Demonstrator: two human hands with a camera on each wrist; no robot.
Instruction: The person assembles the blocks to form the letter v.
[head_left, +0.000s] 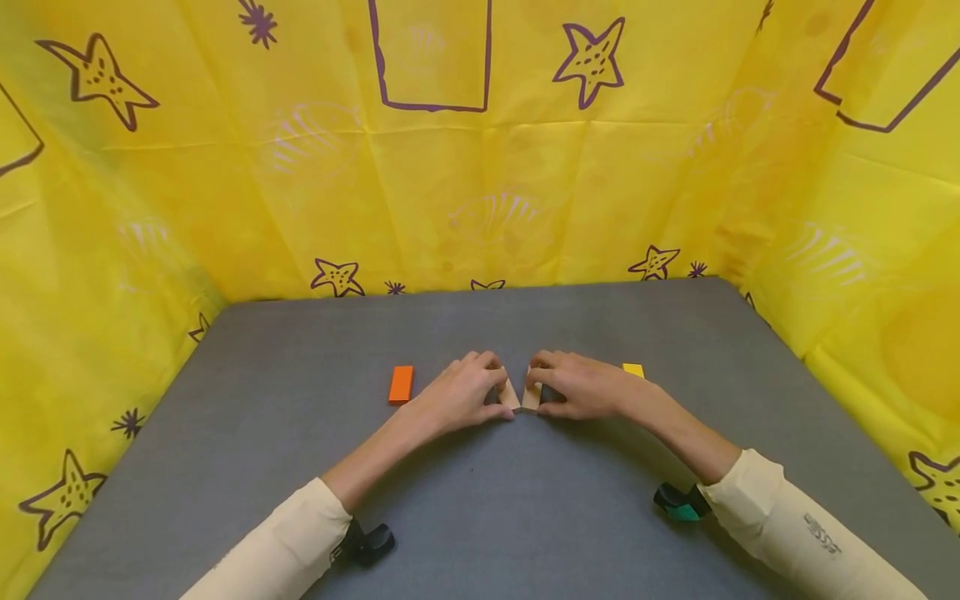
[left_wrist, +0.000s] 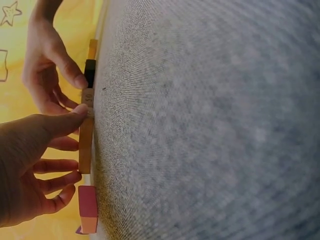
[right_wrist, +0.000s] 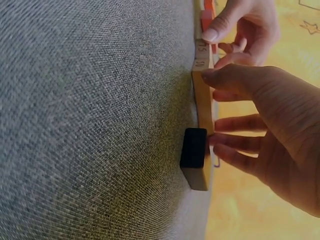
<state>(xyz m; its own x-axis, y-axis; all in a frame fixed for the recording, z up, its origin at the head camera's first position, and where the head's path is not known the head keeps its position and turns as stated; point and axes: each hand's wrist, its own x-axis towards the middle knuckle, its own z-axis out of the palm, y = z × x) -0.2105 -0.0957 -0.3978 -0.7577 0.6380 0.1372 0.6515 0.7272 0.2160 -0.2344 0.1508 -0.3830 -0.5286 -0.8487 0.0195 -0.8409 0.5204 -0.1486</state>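
Cream sleeves nearest, above grey table. Left hand pinches left wooden block, right hand pinches right wooden block; both mid-table, near ends meeting, far ends apart, V-shaped. Orange block beside left hand, yellow block partly behind right wrist. Patterned yellow cloth at back.

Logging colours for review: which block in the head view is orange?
The orange block left of the left hand; both held blocks are pale wood, the far-right block yellow.
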